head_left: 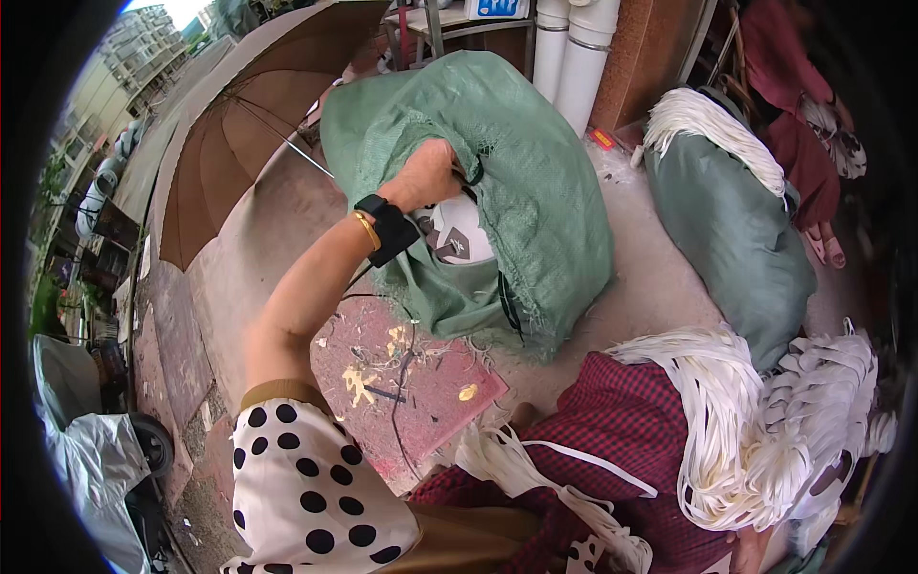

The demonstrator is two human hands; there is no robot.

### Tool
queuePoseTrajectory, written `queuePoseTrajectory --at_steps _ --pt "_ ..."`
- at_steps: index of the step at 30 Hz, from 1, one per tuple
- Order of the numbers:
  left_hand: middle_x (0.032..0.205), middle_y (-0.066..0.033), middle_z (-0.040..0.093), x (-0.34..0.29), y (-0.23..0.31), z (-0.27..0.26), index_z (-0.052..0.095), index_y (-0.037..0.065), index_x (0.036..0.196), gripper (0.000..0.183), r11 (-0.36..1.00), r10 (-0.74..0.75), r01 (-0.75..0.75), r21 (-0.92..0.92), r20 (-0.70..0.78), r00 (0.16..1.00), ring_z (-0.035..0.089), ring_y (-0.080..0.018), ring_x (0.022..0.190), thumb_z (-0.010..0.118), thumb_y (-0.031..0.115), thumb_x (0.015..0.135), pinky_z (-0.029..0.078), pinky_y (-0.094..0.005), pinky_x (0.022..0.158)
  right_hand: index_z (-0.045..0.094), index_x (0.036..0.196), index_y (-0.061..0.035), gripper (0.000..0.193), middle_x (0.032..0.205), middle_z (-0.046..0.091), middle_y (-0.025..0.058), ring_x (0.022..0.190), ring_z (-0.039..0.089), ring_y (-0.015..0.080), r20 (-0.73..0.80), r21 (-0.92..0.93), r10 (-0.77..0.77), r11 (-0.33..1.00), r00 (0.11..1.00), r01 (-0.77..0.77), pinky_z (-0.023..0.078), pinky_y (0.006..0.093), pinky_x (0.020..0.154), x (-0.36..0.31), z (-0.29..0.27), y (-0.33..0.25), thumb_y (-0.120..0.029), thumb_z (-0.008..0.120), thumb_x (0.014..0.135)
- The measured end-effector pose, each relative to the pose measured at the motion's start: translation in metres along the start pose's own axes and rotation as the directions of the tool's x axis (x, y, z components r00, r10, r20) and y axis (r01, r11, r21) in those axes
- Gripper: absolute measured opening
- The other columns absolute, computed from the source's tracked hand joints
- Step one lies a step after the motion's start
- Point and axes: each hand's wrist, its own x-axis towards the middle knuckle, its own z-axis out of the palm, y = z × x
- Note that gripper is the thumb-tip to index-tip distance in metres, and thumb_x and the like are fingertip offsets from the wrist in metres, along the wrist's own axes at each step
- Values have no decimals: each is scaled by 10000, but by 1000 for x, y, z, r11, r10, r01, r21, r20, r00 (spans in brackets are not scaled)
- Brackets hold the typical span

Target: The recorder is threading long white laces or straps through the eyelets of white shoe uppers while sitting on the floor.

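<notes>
My left hand (pixel 426 178) reaches into the mouth of a large green woven sack (pixel 545 210). Its fingers are bent downward and mostly hidden by the sack's edge and the hand itself. Just below them, a white piece with dark printing (pixel 461 234) shows inside the opening. A black cord (pixel 509 304) hangs from the sack's rim. A bundle of white strips (pixel 712 421) lies over the red-and-black checked cloth on my lap (pixel 612 407). My right hand (pixel 751 550) shows only in part at the lower edge, beneath these strips; its fingers cannot be made out.
An open brown umbrella (pixel 229 143) stands left of the sack. At right is a second green sack (pixel 732 239) topped with white strips (pixel 712 129). A person in dark red (pixel 798 124) is beyond it. A reddish mat (pixel 411 383) with scraps lies before me; white pipes (pixel 579 67) rise behind.
</notes>
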Motion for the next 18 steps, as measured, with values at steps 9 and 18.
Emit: queuePoseTrajectory --at_steps 9,18 --pt "777 -115 646 -59 48 -34 688 -11 817 164 987 -72 2 -162 -427 902 655 -184 705 778 123 842 519 -334 624 595 1073 11 174 925 597 59 779 516 160 -32 -9 -4 1000 999 3 430 303 706 -6 9 -2 -46 635 913" --pt "886 -102 702 -102 47 39 702 -93 1002 673 330 -651 628 -705 312 692 629 -191 708 833 534 794 485 -360 588 400 1431 -3 645 982 594 52 619 452 91 -15 51 -123 991 992 123 359 246 547 25 -13 49 -186 709 896"
